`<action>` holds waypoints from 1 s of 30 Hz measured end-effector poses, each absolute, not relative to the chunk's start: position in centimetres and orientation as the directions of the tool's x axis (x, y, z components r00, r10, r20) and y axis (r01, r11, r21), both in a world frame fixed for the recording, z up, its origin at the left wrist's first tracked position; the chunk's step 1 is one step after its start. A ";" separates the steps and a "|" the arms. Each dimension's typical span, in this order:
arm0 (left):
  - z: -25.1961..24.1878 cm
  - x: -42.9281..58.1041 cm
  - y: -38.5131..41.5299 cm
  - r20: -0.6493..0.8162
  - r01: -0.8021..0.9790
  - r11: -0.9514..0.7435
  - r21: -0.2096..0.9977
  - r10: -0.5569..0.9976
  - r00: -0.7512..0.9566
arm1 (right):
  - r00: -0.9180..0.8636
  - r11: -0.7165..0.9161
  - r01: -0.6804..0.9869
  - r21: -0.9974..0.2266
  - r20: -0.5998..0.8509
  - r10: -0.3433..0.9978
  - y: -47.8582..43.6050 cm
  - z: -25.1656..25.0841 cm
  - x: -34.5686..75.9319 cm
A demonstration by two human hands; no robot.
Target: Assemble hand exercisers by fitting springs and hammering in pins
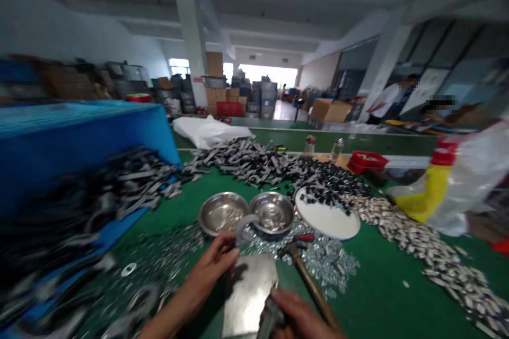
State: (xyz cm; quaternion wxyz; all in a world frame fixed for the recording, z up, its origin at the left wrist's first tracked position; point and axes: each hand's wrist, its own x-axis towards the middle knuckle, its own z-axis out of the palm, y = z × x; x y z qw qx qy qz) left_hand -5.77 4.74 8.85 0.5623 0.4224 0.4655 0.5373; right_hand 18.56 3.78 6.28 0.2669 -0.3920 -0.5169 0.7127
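Left hand (210, 265) fingers pinching curved metal piece (244, 226), right hand (300, 318) fingers gripping metal part (270, 318) over steel block (248, 291)

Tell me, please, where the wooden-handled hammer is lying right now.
In the head view, the wooden-handled hammer lies on the green table just right of the grey metal block, its head near the two round steel bowls, beside the right hand.
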 end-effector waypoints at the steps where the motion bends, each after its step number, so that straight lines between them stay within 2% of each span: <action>1: 8.2 -5.1 3.3 -0.057 -0.188 0.057 0.981 0.998 0.004 | -0.534 -0.347 0.043 -0.937 -0.316 0.785 3.6 6.1 18.3; 2: 7.6 -4.5 1.9 -0.053 -0.199 0.059 0.978 0.998 0.034 | -0.480 -0.307 0.101 -0.946 -0.317 0.818 3.6 5.9 18.2; 4: 6.6 -3.3 -0.5 -0.033 -0.279 0.059 0.959 0.995 0.099 | -0.374 -0.067 0.280 -0.958 -0.173 0.911 4.0 5.7 18.3; 7: 6.1 -2.0 -2.9 -0.069 -0.362 0.106 0.926 0.991 0.112 | -0.333 0.239 0.513 -0.824 0.065 0.941 4.5 6.0 18.9; 9: 6.2 -1.4 -3.5 -0.142 -0.351 0.158 0.923 0.987 0.070 | -0.363 0.333 0.592 -0.735 0.126 0.923 4.2 6.7 18.8; 13: 6.5 -0.3 -3.3 -0.222 -0.249 0.220 0.943 0.975 0.018 | -0.465 0.475 0.634 -0.610 0.190 0.865 3.0 8.3 17.3; 22: 6.4 1.0 -3.1 -0.234 -0.074 0.236 0.969 0.971 0.038 | -0.570 0.590 0.664 -0.459 0.201 0.797 2.6 8.2 16.7; 25: 6.4 1.3 -3.0 -0.234 0.001 0.234 0.972 0.972 0.012 | -0.566 0.580 0.642 -0.501 0.200 0.800 2.3 7.7 16.9; 30: 5.0 2.1 -3.3 -0.226 0.108 0.232 0.967 0.972 -0.060 | -0.494 0.461 0.594 -0.660 0.153 0.856 1.7 6.6 17.0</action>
